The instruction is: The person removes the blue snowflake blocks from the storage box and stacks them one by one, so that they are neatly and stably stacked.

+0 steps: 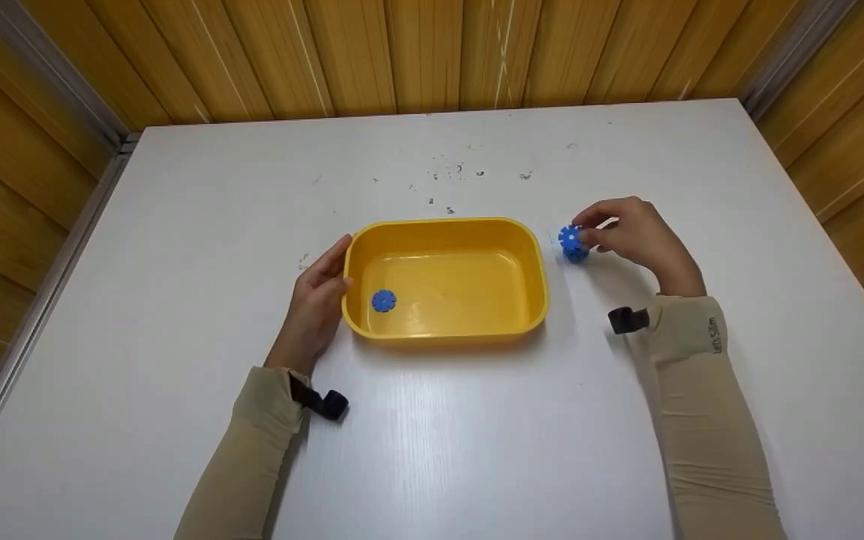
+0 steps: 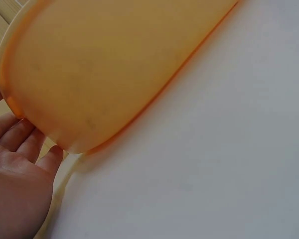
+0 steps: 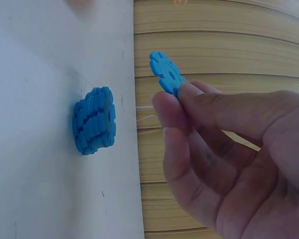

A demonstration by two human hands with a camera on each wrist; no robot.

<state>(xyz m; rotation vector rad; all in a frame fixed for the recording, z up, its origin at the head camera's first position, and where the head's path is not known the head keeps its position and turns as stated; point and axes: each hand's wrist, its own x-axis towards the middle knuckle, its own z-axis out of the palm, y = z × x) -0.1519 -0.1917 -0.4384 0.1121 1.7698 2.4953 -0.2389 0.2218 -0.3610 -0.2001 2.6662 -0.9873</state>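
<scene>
My left hand (image 1: 319, 300) grips the left end of a yellow plastic bin (image 1: 447, 336), thumb at the rim and fingers against its outside. In the left wrist view, the fingertips (image 2: 32, 142) meet the bin's lower edge. One blue notched disc (image 1: 383, 301) lies inside the bin, toward its near left corner. Beyond the bin's right end, my right hand (image 1: 636, 234) pinches another blue notched disc (image 3: 165, 72) between thumb and fingertips. That disc is held above a short stack of similar blue discs (image 3: 95, 119) on the table.
The white table (image 1: 477, 442) has dark scuff marks (image 1: 458, 171) behind the bin. Yellow wood-look panels (image 1: 424, 56) rise behind the table and at both sides. Each sleeve cuff carries a small black wrist camera, such as the right one (image 1: 627, 320).
</scene>
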